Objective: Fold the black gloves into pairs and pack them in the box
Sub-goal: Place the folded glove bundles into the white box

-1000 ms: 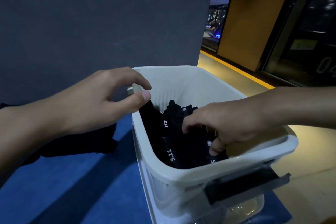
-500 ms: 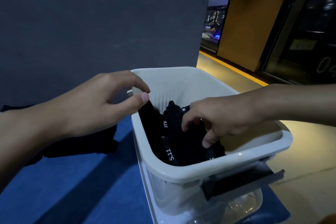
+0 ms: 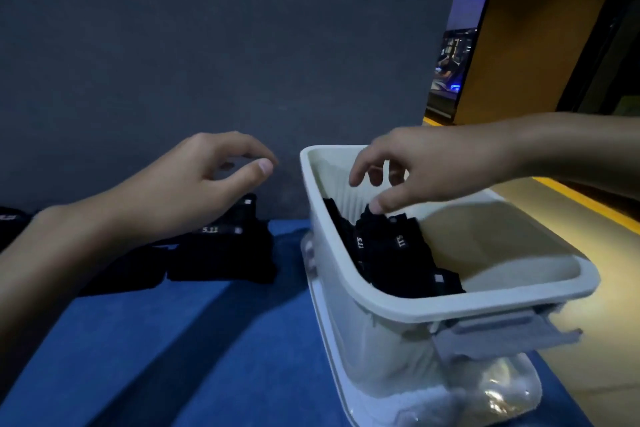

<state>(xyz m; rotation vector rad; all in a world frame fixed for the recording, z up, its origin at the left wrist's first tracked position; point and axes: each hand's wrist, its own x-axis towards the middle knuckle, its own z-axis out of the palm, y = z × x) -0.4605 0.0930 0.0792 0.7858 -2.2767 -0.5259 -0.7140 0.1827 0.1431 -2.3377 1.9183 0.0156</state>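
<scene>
Black gloves (image 3: pixel 398 260) lie, apparently folded, inside the box (image 3: pixel 450 309).

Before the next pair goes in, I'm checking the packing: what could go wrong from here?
1. The right hand has its thumb at the top of the folded gloves leaning in the white box; lifting away might unfold them.
2. The white box sits near the right edge of the blue cloth; a push could slide it off.
3. Under the left hand lie unpacked gloves, which could be missed.

Folded black gloves (image 3: pixel 391 253) inside white box (image 3: pixel 433 305), others (image 3: pixel 221 246) beside.
</scene>
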